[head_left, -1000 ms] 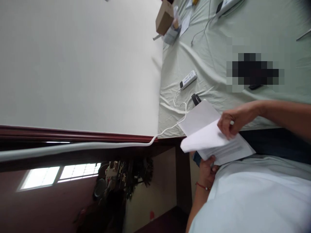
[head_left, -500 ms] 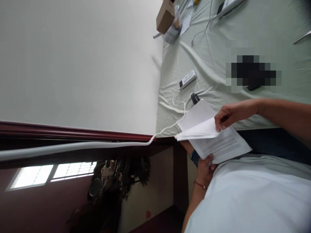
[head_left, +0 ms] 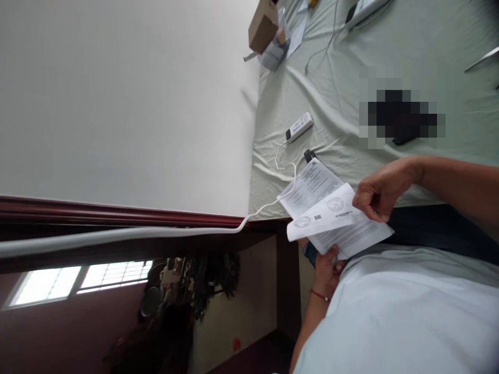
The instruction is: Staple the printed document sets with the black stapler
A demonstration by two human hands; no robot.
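Note:
My right hand (head_left: 376, 192) has its fingers closed on the edge of a turned-up sheet of paper (head_left: 323, 215) bearing round stamps and a small square code. Behind that sheet, at its upper left, a printed page (head_left: 307, 189) lies on the edge of the cloth. Under the lifted sheet another text page (head_left: 353, 241) shows in part. My left hand (head_left: 329, 270) pinches the lower edge of the papers, thumb on top, its other fingers partly hidden. A red string bracelet (head_left: 320, 296) circles the left wrist.
A pale green cloth (head_left: 351, 83) covers the table. On it are a white power strip (head_left: 299, 127) with a white cord (head_left: 268, 205), a black curled object (head_left: 310, 156), a blurred-out dark patch (head_left: 401, 114), a second strip (head_left: 366, 10) and a cardboard box (head_left: 264, 26).
The lifted sheet has swung open, so its stamped face now shows. My right hand has moved slightly right and down with it. Print now shows on the page behind; my left hand keeps its hold.

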